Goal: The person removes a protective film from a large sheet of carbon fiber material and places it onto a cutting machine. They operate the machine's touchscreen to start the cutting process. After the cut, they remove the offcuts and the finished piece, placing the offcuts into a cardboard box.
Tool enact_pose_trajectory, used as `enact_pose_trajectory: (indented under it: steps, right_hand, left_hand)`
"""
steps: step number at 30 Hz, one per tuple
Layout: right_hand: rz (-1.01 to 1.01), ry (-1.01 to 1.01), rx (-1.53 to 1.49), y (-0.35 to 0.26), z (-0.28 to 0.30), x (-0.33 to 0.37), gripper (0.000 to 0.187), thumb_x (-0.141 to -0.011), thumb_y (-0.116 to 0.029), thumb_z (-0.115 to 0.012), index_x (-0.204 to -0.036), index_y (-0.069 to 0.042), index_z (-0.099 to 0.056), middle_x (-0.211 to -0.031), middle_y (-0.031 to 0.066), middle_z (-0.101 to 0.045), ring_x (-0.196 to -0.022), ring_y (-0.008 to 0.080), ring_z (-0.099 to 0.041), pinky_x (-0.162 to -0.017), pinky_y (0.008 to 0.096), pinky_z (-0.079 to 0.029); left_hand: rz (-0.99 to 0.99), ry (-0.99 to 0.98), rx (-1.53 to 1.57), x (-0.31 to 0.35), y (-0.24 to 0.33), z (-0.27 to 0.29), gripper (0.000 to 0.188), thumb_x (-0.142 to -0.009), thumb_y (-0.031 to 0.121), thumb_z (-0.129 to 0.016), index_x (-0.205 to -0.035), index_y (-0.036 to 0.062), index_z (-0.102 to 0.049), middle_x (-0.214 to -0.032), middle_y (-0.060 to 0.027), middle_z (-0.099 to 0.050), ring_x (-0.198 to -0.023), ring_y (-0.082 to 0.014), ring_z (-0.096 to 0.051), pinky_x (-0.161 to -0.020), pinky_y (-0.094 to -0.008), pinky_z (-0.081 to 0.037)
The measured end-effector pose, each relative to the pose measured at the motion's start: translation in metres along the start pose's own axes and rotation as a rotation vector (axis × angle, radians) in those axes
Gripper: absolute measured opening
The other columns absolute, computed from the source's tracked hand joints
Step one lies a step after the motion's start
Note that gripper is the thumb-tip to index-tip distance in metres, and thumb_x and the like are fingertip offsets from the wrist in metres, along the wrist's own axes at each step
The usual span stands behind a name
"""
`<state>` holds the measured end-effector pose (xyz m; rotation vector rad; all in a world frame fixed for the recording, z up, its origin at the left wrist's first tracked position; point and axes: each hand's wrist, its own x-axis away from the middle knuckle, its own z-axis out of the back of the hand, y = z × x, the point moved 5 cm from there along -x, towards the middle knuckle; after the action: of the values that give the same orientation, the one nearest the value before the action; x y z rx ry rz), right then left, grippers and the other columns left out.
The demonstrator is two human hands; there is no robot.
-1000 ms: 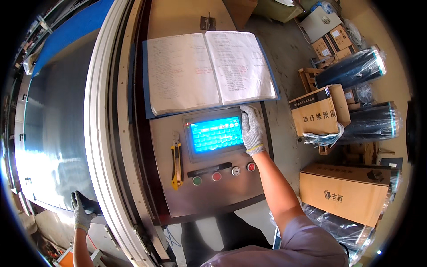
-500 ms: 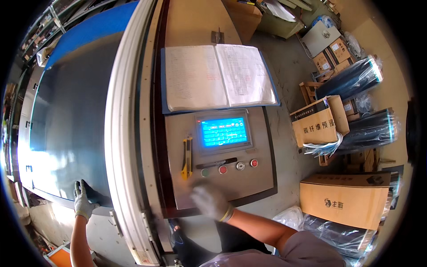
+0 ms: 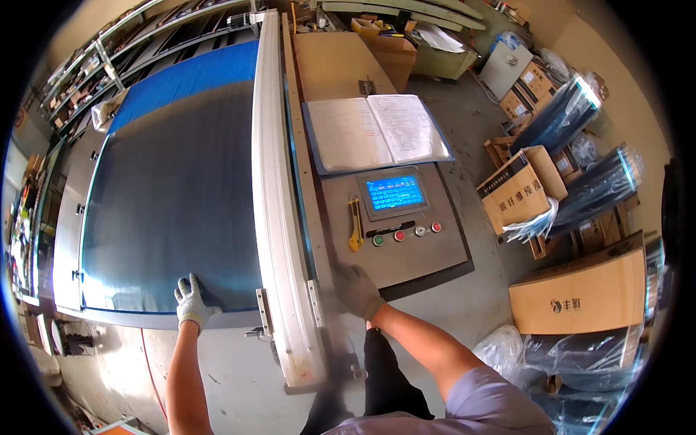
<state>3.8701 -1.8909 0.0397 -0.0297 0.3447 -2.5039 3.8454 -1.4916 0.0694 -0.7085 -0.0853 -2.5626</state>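
My left hand [image 3: 192,301], in a pale work glove, lies with fingers spread on a dark sheet [image 3: 170,196], close to its near edge. The sheet covers the bed of a flat machine, with a blue surface [image 3: 192,80] beyond it. To the right of the white rail [image 3: 279,203], my gloved right hand [image 3: 360,296] is at the near left corner of a grey control panel [image 3: 406,261]. It seems empty, its fingers stretched out and slightly blurred. Farther up the panel lie a yellow utility knife [image 3: 355,226] and a black marker [image 3: 390,230].
An open binder [image 3: 377,134] of papers lies beyond the lit touchscreen [image 3: 395,192]. Several round buttons [image 3: 399,236] sit below the screen. At right stand cardboard boxes [image 3: 580,293] and film-wrapped dark rolls [image 3: 558,112]. Metal racks [image 3: 109,65] stand at the far left.
The view has shifted, so the machine and panel appear farther right. My right hand has moved left across the panel to its near corner. My left hand stays on the sheet.
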Motion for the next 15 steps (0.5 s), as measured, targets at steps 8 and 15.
enact_pose_trajectory:
  steps: [8,15]
  right_hand:
    - [0.073,0.107,0.028,-0.007,0.003,0.005,0.039,-0.08,-0.027,-0.066,-0.115,-0.009,-0.066,-0.135,0.0077,-0.054,-0.123,0.0333,-0.045,-0.096,0.0432,-0.042]
    - [0.117,0.12,0.035,-0.002,-0.003,0.007,0.039,-0.081,-0.028,-0.065,-0.115,-0.008,-0.067,-0.137,0.0071,-0.053,-0.124,0.032,-0.046,-0.099,0.043,-0.041]
  left_hand:
    - [-0.023,0.047,0.027,0.005,-0.005,-0.002,0.127,-0.057,0.037,-0.092,-0.156,0.0168,-0.014,-0.16,-0.0204,-0.014,-0.145,-0.0435,-0.019,-0.114,-0.0432,-0.035]
    - [-0.043,0.081,0.039,0.005,-0.002,-0.001,0.125,-0.055,0.035,-0.092,-0.155,0.0175,-0.019,-0.159,-0.02,-0.016,-0.145,-0.0417,-0.022,-0.112,-0.0414,-0.039]
